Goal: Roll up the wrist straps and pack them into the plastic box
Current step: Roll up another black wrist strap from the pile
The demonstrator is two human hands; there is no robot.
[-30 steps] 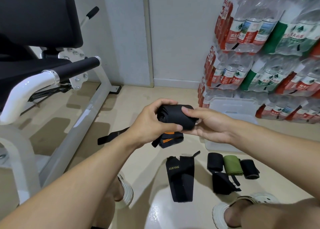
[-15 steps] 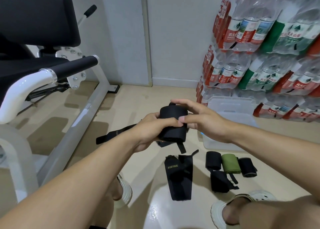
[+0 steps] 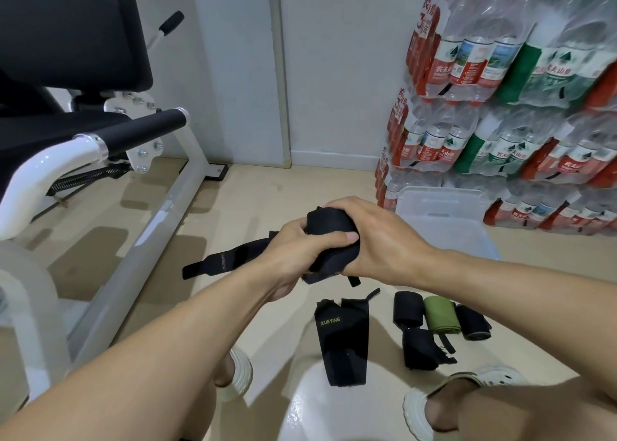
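Both hands clamped together on one black strap roll (image 3: 329, 240): left hand (image 3: 297, 257), right hand (image 3: 377, 237), tail trailing left. Below them: flat strap (image 3: 344, 343) unrolled, three rolls (image 3: 437, 317) done, none boxed. Plastic box (image 3: 444, 220) just beyond the right hand.

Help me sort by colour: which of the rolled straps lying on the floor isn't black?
The green rolled strap, the middle one in the row of three. The rolls on either side of it are black.
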